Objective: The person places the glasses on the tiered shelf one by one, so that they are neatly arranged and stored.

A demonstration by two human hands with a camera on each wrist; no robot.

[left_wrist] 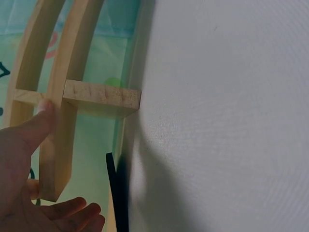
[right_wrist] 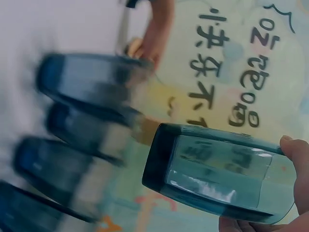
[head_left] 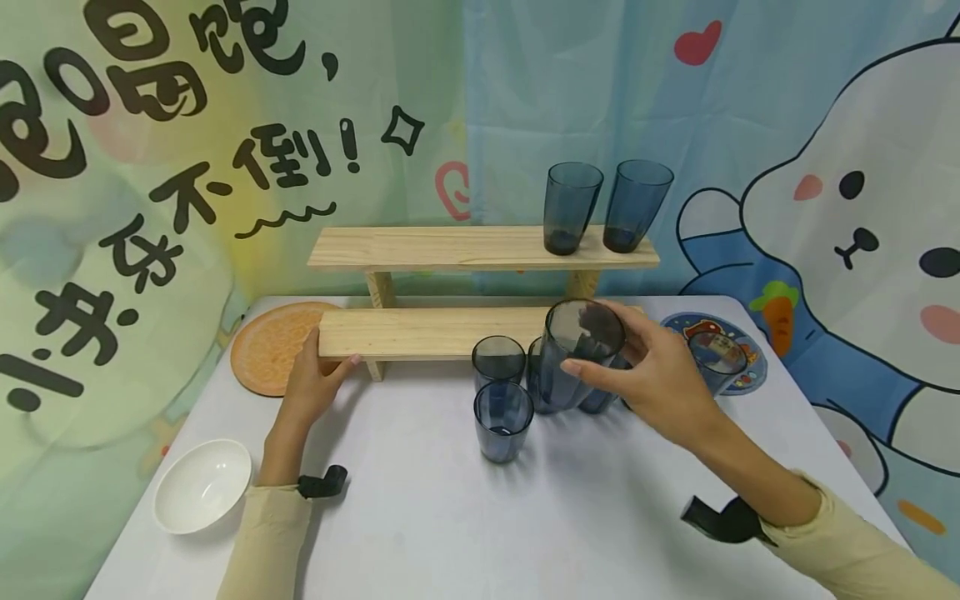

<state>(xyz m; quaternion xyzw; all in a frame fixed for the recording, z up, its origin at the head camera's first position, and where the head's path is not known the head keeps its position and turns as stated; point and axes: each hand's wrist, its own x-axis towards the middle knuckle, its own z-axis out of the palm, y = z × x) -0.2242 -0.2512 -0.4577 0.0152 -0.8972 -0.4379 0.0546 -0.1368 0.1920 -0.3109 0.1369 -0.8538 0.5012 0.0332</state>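
Observation:
My right hand (head_left: 663, 379) grips a blue-tinted glass tumbler (head_left: 566, 367), thumb on the near side and fingers behind. The tumbler is upright, in front of the right part of the two-tier wooden shelf (head_left: 427, 333); in the right wrist view this tumbler (right_wrist: 217, 174) is raised beside other glasses. My left hand (head_left: 313, 383) holds the left end of the lower board, and in the left wrist view the thumb lies against the wood (left_wrist: 60, 140). Several more tumblers (head_left: 502, 425) stand on the table below, some partly hidden by the held one.
Two tumblers (head_left: 572, 208) stand at the right end of the top board. Another tumbler (head_left: 716, 360) is at the right, by a blue patterned round mat (head_left: 752, 367). An orange round mat (head_left: 262, 354) lies left of the shelf, with a white bowl (head_left: 202, 487) nearer.

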